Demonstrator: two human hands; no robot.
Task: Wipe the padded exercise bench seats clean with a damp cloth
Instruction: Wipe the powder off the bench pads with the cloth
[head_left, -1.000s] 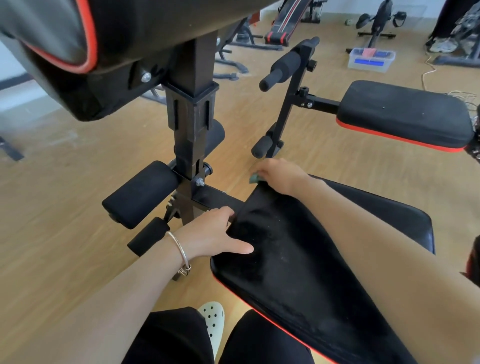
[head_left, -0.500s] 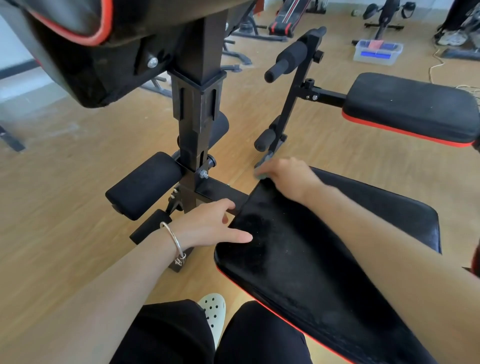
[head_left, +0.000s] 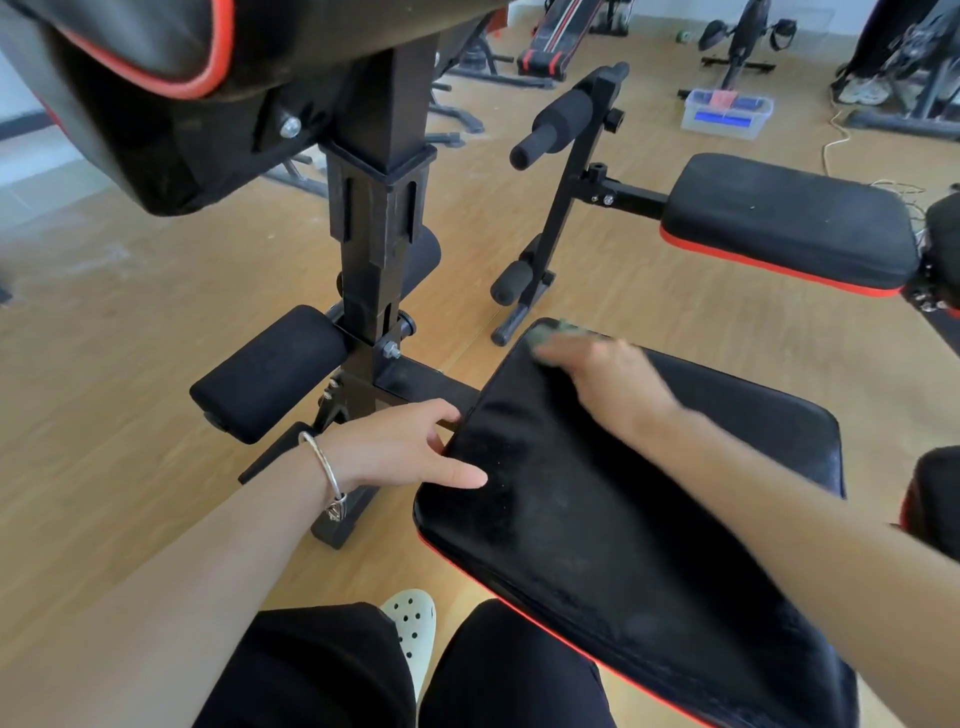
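The seat (head_left: 623, 519) is lying from centre to lower right, its long axis running that way, narrow end pointing at the post (head_left: 374, 234). The left hand (head_left: 400, 447), fingers relaxed, is probably steadying this end. The blurred right hand (head_left: 613, 384) is covering the cloth (head_left: 550, 335) on the seat's upper corner; its grip I cannot tell.

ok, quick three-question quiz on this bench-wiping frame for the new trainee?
1. True or false: the right hand has the cloth at the far corner of the seat pad.
2. Where is the left hand? A) at the pad's left edge B) on a foam roller C) holding the cloth
3. Fill in: the trim under the pad's near edge is ___.
Key: 1 true; 2 A; 3 red.
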